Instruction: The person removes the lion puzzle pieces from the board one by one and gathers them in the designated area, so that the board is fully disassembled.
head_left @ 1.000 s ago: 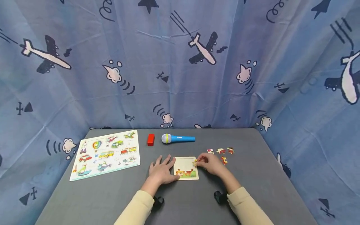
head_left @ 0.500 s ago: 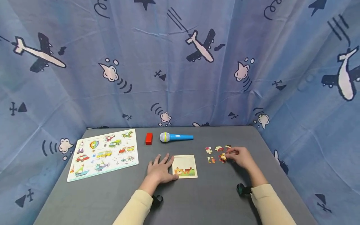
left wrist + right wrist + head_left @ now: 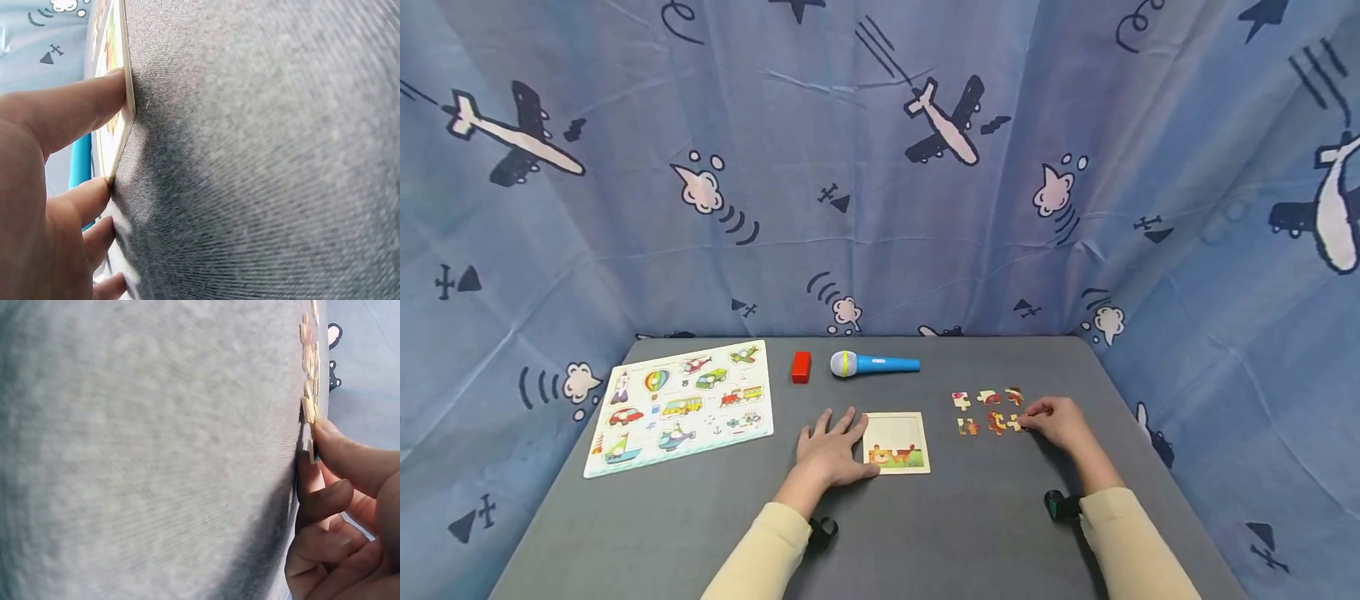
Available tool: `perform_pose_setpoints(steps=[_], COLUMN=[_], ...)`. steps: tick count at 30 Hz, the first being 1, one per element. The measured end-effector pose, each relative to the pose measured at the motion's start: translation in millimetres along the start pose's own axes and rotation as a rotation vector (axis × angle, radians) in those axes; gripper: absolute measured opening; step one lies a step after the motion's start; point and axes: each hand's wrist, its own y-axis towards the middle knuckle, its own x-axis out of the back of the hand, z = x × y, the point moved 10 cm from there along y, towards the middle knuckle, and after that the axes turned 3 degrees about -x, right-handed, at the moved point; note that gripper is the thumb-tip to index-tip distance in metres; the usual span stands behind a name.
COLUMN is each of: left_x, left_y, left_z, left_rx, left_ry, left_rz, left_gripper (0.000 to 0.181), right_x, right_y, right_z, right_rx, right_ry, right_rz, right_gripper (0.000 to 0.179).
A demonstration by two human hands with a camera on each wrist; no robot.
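Observation:
A small wooden puzzle frame (image 3: 896, 427) lies on the table, its lower part filled with a picture of an animal on green. Spread along its left side, my left hand (image 3: 830, 457) touches it with the thumb near the lower left corner and a finger near the upper one. To the right, my right hand (image 3: 1061, 422) pinches a puzzle piece (image 3: 1015, 422) low over the cloth between thumb and forefinger. Several other puzzle pieces (image 3: 961, 401) lie beside it in two loose rows. In the right wrist view, the pinched piece (image 3: 312, 451) stands close to its neighbours.
Behind the frame are a blue toy microphone (image 3: 887, 364) and a red block (image 3: 801, 367). A large vehicle picture board (image 3: 681, 408) lies at the left. Grey cloth covers the table (image 3: 925, 533), and a blue printed curtain (image 3: 865, 275) hangs behind.
My right hand has carried the puzzle piece from the frame's right edge to the right end of the loose pieces. The left hand stays at the frame.

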Motion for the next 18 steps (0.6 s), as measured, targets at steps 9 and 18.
perform_pose_setpoints(steps=[9,18], left_x=[0.1,-0.5], left_y=[-0.1,2.5], left_z=[-1.1,-1.8], left_rx=[0.007,0.004], left_ry=[0.012,0.011], left_rz=[0.002,0.033], left_gripper=[0.087,0.089], right_x=[4.7,-27.3], right_y=[-4.4,-23.9], right_z=[19.4,90.8], right_rx=[0.022,0.156], right_ry=[-0.016,0.056], right_rz=[-0.033,0.019], right_gripper=[0.035,0.024])
